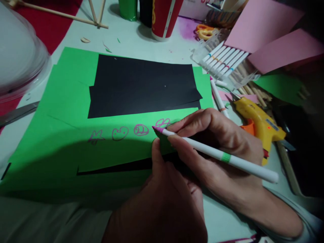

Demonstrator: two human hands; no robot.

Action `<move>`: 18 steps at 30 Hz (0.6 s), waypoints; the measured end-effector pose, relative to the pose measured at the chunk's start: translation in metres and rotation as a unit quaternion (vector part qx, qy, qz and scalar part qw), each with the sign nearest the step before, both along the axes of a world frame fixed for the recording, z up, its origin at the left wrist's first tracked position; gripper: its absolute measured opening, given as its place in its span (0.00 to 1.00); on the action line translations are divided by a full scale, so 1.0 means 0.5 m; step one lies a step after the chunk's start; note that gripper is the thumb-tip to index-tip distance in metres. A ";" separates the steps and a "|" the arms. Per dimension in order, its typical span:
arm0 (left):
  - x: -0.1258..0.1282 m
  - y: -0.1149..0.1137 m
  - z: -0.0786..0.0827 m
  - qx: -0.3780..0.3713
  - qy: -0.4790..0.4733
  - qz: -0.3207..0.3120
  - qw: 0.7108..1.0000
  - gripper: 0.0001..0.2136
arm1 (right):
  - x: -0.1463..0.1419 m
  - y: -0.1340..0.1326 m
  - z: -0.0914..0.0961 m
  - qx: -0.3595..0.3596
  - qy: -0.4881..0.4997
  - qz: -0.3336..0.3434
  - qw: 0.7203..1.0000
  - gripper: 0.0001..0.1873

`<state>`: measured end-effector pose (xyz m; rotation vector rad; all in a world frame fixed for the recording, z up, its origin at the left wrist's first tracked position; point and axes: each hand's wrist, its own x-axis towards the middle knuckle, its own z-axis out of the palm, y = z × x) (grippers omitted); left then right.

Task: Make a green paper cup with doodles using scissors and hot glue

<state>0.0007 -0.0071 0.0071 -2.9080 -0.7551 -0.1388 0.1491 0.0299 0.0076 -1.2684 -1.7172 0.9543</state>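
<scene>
My right hand point(215, 145) is closed around a white felt-tip marker point(210, 148) with a green band and a purple tip. The tip meets, or hovers just over, a green sheet of paper point(63, 135). Purple doodles point(120, 133) run in a row there: a star, a heart-shaped face, a striped oval and one partly hidden by my fingers. My left hand point(167, 199) holds the sheet near its lower edge, thumb on top and fingers curled, partly hidden. Black paper pieces point(144, 86) lie on the green paper above the doodles.
At the right are a yellow glue gun point(258, 121), a clear case of markers point(225, 60), pink paper point(263, 25) and a dark phone-like object point(301, 158). Red cup point(165, 20) and orange-handled scissors point(205, 32) stand behind. Clear plastic lids point(22, 54) sit left, near a metal blade point(20, 113).
</scene>
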 end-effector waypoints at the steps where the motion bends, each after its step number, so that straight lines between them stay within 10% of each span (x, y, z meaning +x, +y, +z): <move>1: 0.000 -0.001 0.001 0.025 0.006 -0.004 1.000 0.08 | 0.000 0.000 -0.001 0.003 -0.004 -0.004 1.000 0.06; 18: -0.005 0.006 0.013 0.053 0.020 -0.018 0.998 0.12 | 0.016 0.018 0.011 -0.062 0.168 -0.111 0.978 0.10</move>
